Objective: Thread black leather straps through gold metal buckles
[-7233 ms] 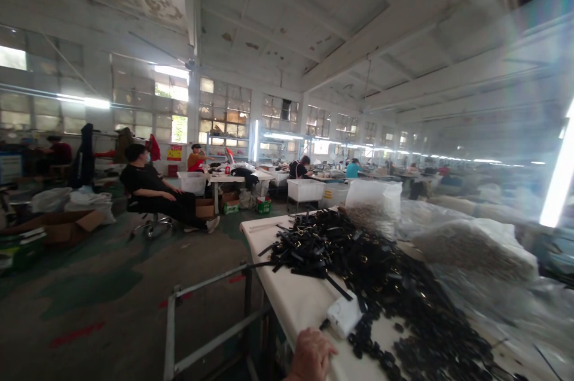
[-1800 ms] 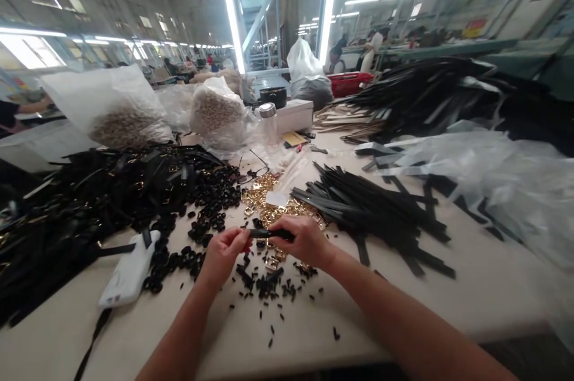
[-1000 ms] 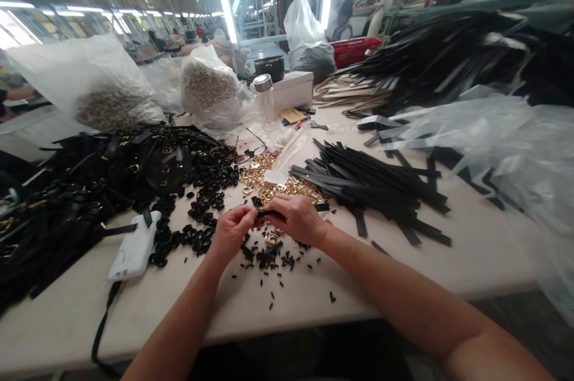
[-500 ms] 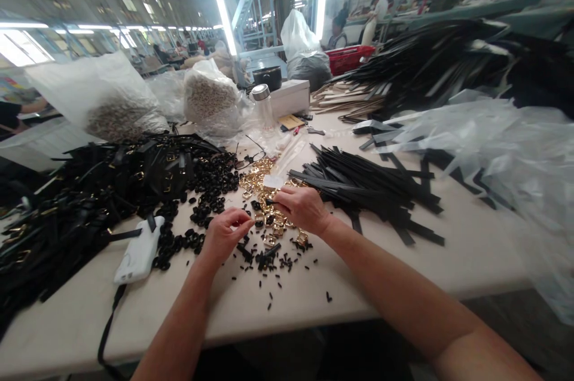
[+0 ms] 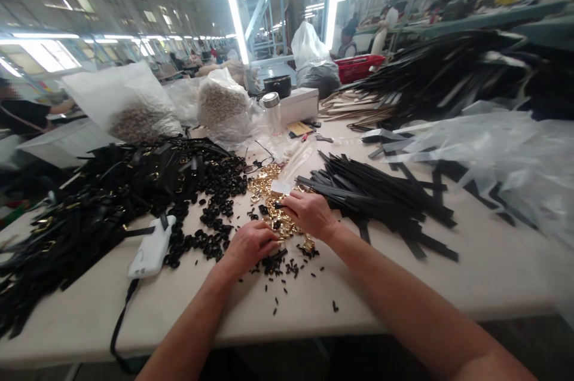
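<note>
My left hand (image 5: 252, 243) is low over the table, fingers curled together at the near edge of the gold buckles (image 5: 264, 180). Whatever is at its fingertips is hidden or too small to make out. To its right, my right hand (image 5: 311, 212) pinches a small black piece (image 5: 278, 206) above the buckle pile. Small black bits (image 5: 291, 267) lie scattered just in front of the hands. Left of the buckles spreads a heap of small black loops (image 5: 219, 183). Black flat strips (image 5: 372, 189) lie stacked beyond my right hand.
A white device (image 5: 151, 249) with a black cord lies left, beside a large heap of black buckled straps (image 5: 112, 189). Filled plastic bags (image 5: 223, 100), a glass bottle (image 5: 271, 115) and a white box (image 5: 298, 104) stand behind. Clear plastic sheeting (image 5: 502, 148) covers the right side.
My left hand has moved right and down, from beside the black loops to the buckles' near edge. My right hand stays over the buckles. The view has shifted slightly left.
</note>
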`<state>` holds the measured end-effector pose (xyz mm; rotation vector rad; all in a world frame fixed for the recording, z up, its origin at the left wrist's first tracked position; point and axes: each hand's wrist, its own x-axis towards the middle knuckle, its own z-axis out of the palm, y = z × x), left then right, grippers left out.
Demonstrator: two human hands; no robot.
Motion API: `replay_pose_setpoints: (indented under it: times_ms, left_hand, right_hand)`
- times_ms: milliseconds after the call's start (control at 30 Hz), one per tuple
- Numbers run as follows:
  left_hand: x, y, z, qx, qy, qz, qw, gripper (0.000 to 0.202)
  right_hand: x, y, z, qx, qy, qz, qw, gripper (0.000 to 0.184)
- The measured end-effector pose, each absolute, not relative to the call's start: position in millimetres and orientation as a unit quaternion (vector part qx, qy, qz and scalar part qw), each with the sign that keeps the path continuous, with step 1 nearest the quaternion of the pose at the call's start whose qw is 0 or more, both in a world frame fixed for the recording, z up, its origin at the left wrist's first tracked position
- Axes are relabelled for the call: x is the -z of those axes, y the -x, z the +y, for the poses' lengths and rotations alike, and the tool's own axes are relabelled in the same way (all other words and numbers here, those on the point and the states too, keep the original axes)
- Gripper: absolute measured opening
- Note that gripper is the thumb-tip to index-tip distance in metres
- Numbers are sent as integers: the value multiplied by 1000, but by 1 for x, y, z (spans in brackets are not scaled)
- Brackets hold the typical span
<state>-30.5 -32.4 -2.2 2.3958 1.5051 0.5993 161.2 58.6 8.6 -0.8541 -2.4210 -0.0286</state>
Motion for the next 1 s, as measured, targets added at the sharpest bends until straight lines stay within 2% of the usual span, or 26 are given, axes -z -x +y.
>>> replay_pose_setpoints:
  times_ms: [233,433,533,667,800,1000]
  left_hand:
    - [6,27,-31,-231,-822,517,67,20]
    - [-3,40,-32,-299,-756,572,114,19]
    - [-13,69,-35,-327,-677,653,87,21]
    - [-21,118,-34,-252,-595,763,14,15]
    - [-19,146,-26,-149,-592,792,6,18]
    - [-14,146,-18,-132,-586,799,-28,21]
  right_hand:
    - [-1,-157,61,-12,295,-907,300,20]
    - [-3,-158,61,-21,294,-906,302,19]
    - [-2,-158,61,-25,294,-908,297,19]
    - [0,-157,62,-22,296,-910,289,16]
    - [1,-157,62,-13,300,-910,284,15]
    - [1,-158,63,-18,306,-905,294,12]
